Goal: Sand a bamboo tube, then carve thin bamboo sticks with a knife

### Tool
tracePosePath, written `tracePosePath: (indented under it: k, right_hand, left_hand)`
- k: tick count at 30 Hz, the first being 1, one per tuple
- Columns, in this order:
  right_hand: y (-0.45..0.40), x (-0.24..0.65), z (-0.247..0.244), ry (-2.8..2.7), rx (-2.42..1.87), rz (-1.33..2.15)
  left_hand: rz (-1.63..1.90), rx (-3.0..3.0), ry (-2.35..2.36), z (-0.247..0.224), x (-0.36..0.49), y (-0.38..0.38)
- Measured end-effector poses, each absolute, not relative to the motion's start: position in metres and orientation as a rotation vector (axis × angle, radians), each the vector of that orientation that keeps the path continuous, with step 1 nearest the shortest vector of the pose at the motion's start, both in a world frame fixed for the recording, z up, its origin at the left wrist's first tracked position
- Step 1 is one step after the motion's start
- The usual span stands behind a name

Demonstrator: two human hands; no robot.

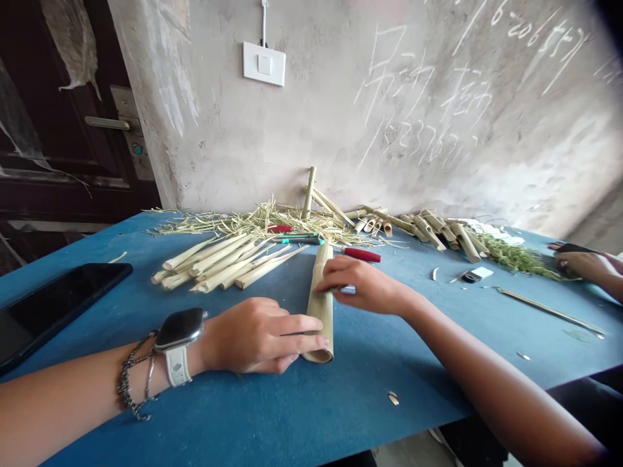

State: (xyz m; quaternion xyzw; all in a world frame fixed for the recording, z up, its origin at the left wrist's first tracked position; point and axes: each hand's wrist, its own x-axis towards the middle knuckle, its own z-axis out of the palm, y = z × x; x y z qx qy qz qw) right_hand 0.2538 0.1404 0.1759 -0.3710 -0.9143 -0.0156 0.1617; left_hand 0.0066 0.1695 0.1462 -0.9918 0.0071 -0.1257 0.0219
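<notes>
A pale green bamboo tube [321,324] lies lengthwise on the blue table, its hollow end facing me. My left hand [263,334], with a watch on the wrist, holds the tube near that end, two fingers laid across its top. Farther up the tube, my right hand [357,282] is closed, its fingertips against the bamboo. A small bluish, shiny bit shows beneath its fingers; what it belongs to is hidden. Left of the tube sits a bundle of peeled pale stalks [209,263]. Just beyond my right hand is a red handle [363,254].
Bamboo shavings [233,220] and cut tubes [428,230] line the wall side. A black phone [63,305] lies at left. On the right are a small black-and-white object [477,274], a thin rod [549,311], green sprigs [511,255] and another person's hand [584,264].
</notes>
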Motion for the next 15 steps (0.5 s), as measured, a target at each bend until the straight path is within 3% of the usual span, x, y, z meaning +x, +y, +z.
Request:
tracePosePath:
  k: [5,9,12,15]
  right_hand:
    - [0.131,0.249,0.184,-2.612,-1.148,-0.121]
    - [0.125,0.25,0.189,-2.739,-0.989,0.063]
    - [0.125,0.252,0.19,-2.633,-1.136,-0.058]
    - [0.127,0.252,0.189,-2.694,-1.027,0.103]
  left_hand:
    - [-0.552,-2.946,0.123,0.145,0.008,0.17]
    - [-0.624,-2.899,0.187,0.144,0.007,0.169]
    - [-0.631,-2.958,0.151,0.145,0.006,0.168]
    - [-0.634,-3.123,0.075,0.145,0.004,0.169]
